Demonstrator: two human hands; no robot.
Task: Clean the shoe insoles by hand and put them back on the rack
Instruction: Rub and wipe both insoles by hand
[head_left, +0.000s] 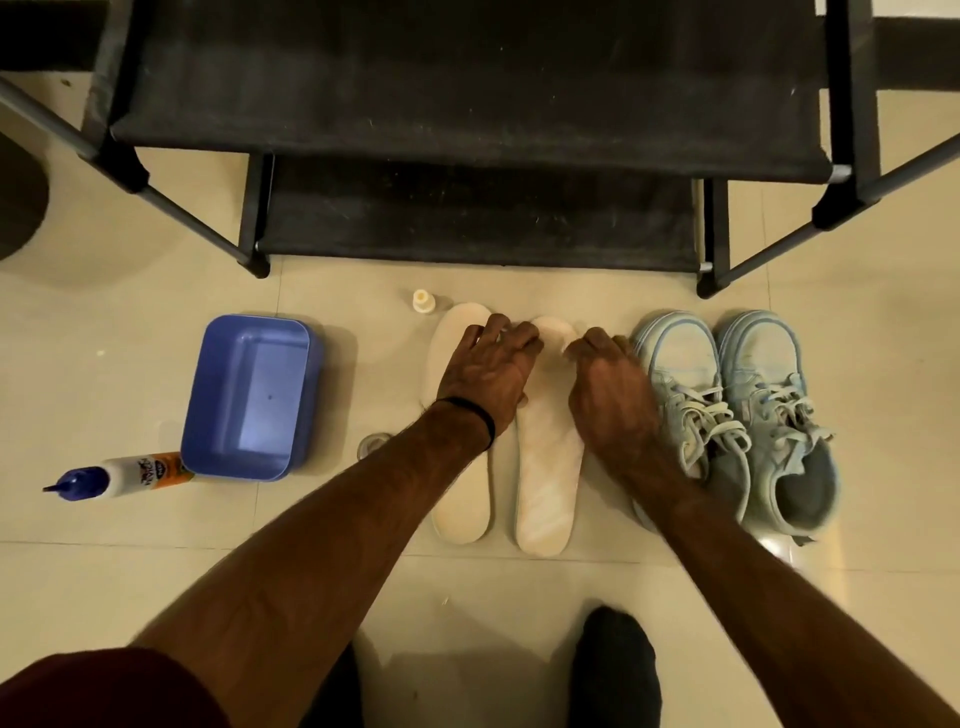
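Two pale insoles lie side by side on the tiled floor in front of the black shoe rack (467, 130), toes pointing at it. My left hand (488, 374) rests on the toe half of the left insole (460, 499), and its fingertips reach across to the toe of the right insole (545, 483). My right hand (608, 384) is at the right insole's toe with its fingers curled down over the edge, and a bit of white shows at the fingertips. The heels of both insoles are uncovered.
A pair of light blue sneakers (737, 415) stands right of the insoles, touching my right wrist. At the left are a blue plastic tub (249, 395) and a lying squeeze bottle (119, 475). A small bottle (422, 300) stands near the rack's lower shelf (478, 218).
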